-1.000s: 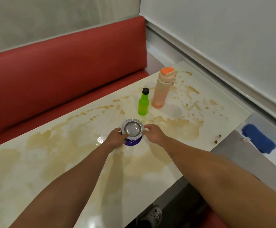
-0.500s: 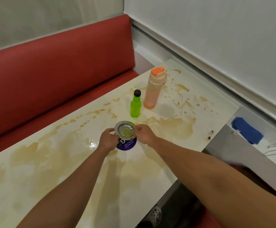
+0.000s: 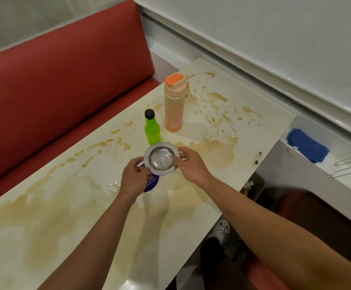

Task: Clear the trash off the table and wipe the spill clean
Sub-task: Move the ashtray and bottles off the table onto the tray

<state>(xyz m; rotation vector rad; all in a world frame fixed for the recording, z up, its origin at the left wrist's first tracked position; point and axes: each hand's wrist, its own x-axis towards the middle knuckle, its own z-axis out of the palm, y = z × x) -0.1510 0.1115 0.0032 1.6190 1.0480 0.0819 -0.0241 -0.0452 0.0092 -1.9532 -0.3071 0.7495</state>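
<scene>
Steel, small and shiny, the bowl [image 3: 161,158] sits between both hands above the stained table [image 3: 44,227], held at its rim from two sides. The left hand [image 3: 134,177] pinches the near-left edge of the rim with curled fingers, and the right hand [image 3: 191,163] grips the right edge the same way. Directly under the left hand's knuckles lies a round purple coaster [image 3: 151,183] with white print, partly covered by the bowl and the hand. Brown spill [image 3: 216,152] spreads just beyond the right hand and in wide pale patches under both forearms. Just past the bowl stands a green bottle [image 3: 152,130] with a black cap, and beyond it a taller peach bottle [image 3: 173,105] with an orange lid. Far off to the right of the right hand, on a lower ledge, lies a blue cloth [image 3: 306,145]. Behind everything runs a red bench seat [image 3: 55,91].
</scene>
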